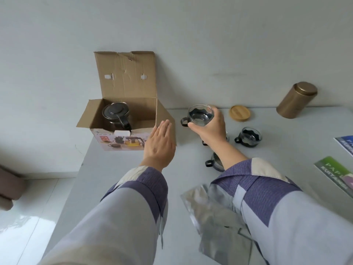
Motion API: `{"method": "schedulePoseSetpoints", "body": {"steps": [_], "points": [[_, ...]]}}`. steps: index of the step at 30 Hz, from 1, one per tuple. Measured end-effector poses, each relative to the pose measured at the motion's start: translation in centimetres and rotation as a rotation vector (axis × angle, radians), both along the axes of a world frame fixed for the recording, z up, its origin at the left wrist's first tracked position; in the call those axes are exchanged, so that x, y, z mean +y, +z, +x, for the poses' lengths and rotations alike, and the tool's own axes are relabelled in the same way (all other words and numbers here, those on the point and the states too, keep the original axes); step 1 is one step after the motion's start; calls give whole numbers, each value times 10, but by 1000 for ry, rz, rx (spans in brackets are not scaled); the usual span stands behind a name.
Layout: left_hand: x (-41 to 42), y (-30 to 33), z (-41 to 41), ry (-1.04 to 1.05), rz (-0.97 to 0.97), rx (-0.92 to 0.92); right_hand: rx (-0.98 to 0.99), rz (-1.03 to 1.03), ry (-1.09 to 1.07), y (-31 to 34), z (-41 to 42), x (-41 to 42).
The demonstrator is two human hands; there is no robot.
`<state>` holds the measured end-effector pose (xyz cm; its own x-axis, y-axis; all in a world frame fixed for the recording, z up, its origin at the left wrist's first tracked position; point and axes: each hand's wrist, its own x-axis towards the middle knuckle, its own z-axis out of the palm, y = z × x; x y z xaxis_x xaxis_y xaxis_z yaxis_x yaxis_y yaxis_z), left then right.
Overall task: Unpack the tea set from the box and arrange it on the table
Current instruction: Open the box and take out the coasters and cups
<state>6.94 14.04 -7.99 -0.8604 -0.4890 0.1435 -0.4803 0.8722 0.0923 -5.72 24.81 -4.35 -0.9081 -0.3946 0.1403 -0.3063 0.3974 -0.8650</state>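
Note:
An open cardboard box (133, 104) stands at the table's back left, its lid flap upright. Inside it sits a glass teapot (116, 116) with a black lid and handle. My left hand (159, 145) is flat and empty against the box's right front corner. My right hand (209, 127) holds a glass cup (200, 114) with a black base and handle, just right of the box and above the table. Another such cup (248, 137) stands further right. A third cup (214, 162) peeks out under my right forearm, and a fourth is mostly hidden behind my right wrist.
A round bamboo lid (239, 113) lies near the wall, with a gold metal canister (297, 100) to its right. Printed packets (334, 174) lie along the right edge. A silver foil pouch (212, 217) lies near me. The grey table (118, 169) ends left of the box, over a white floor.

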Motion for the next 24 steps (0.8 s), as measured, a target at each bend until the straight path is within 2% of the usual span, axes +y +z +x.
{"method": "schedulePoseSetpoints", "body": {"steps": [11, 16, 24], "points": [[94, -57, -17, -16, 279, -350, -82, 60, -186, -41, -43, 141], [104, -68, -20, 17, 358, -394, -120, 68, -217, -71, -50, 169], [111, -82, -24, 58, 323, -427, -133, 89, -238, -99, -56, 184]]}}
